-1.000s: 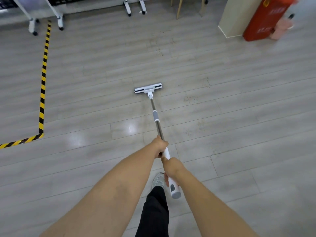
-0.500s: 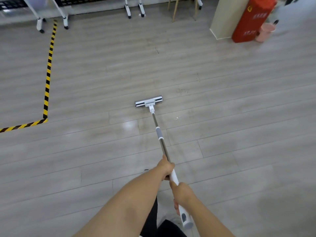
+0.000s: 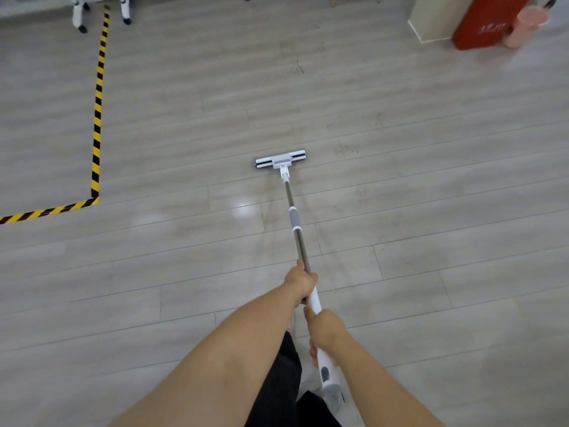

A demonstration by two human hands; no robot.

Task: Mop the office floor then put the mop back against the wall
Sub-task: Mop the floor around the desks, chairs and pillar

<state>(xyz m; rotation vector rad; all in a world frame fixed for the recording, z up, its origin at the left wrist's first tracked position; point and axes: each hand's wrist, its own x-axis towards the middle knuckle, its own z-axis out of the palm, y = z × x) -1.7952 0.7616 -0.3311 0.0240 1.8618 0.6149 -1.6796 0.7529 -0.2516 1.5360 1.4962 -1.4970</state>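
**A:** Where is the mop (image 3: 294, 217)?

**B:** In front of the person, with its pole slanting up from the floor (image 3: 431, 211) toward the camera. The head (image 3: 280, 159) lies flat on the grey planks, crosswise to the pole, well apart from everything at the top edge.

**A:** And the hands?

**B:** Both are on the pole. The left hand (image 3: 300, 283) grips where the bare metal meets the white handle. Its fingers are curled round the pole, so only the back of the hand and the knuckles show. The right hand (image 3: 328, 332) holds the white handle nearer the body. The thumb lies along the top and the fingers wrap underneath, mostly out of sight.

**A:** Does the end of the handle show?

**B:** A grey cap (image 3: 332, 392) pokes out beside the right forearm. It is blurred and sits close to the bottom edge.

**A:** What is cut off?

**B:** Both forearms run out of the bottom of the view. Between them is a black trouser leg (image 3: 286, 380), and the foot below it cannot be made out. At the top left, only the white wheeled legs (image 3: 80, 21) of some furniture show. At the top right, a pale column (image 3: 431, 16), a red box (image 3: 489, 23) and a pink thing (image 3: 523, 26) are all cropped. The lettering on the box is unreadable, and the pink thing is too blurred to name.

**A:** Anything else on the floor?

**B:** Yellow-and-black tape (image 3: 97, 118) runs down the left side, turns a corner and leaves the view at the left edge. Pale glare lies on the planks to the left of the pole. Faint dark specks farther off are too small to identify.
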